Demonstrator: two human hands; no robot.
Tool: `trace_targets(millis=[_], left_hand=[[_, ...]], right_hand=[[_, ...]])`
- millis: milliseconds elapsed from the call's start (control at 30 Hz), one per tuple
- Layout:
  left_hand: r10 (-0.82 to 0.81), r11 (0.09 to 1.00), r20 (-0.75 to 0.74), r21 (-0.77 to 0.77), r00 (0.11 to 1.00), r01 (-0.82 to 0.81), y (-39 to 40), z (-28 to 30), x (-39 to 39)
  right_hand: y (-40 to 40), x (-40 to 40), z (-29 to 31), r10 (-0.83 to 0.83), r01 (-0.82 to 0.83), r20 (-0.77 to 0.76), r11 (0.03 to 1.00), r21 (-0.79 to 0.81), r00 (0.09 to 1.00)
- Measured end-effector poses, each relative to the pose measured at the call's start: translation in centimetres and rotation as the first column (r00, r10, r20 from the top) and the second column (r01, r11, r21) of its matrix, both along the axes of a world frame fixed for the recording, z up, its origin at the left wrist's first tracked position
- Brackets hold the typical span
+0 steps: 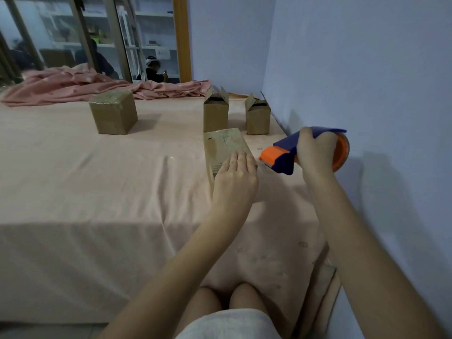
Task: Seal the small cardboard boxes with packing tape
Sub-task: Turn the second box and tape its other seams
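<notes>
Bedroom: pink-sheeted bed [97, 179], blanket [73, 86]

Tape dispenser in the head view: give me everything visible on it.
The tape dispenser is a handheld gun type in what looks like blue plastic, with an orange nose pointing left and an orange-hubbed roll at the back. The right hand grips it, holding it in the air just right of the near box, nose close to the box's right edge.

On the bed sheet [97, 182], a sealed box [113, 112] stands left; two open boxes [215, 113] [258, 117] stand right, behind the taped box [223, 146]; a tape dispenser [291, 152] is just right.
</notes>
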State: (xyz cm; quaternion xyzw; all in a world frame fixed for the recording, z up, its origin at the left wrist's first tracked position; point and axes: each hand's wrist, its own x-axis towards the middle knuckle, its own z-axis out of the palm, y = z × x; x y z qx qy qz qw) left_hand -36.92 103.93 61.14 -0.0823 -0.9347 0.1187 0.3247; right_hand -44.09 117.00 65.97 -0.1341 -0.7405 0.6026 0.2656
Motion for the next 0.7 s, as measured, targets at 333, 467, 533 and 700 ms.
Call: trace_targets(millis=[333,467,533,700], left_hand=[[0.004,1.0,0.067,-0.031,0.998,-0.002,0.4,0.5,0.2],[0.028,0.997,-0.027,-0.071,0.999,-0.03,0.1,0.3,-0.4],[0.033,0.998,0.129,-0.053,0.991,-0.027,0.3,0.5,-0.7],[0.028,1.0,0.054,0.007,0.998,-0.028,0.0,0.4,0.7]], right_hand=[[-1.8,-1.0,2.9,-0.053,0.034,0.023,0.859,0.51,0.998],[-2.6,-1.5,3.5,-0.061,0.025,0.038,0.787,0.617,0.997],[-3.3,-1.8,3.7,-0.064,0.011,0.058,0.761,0.649,0.996],[-1.8,-2.0,1.1,-0.104,0.042,0.031,0.627,0.778,0.994]])
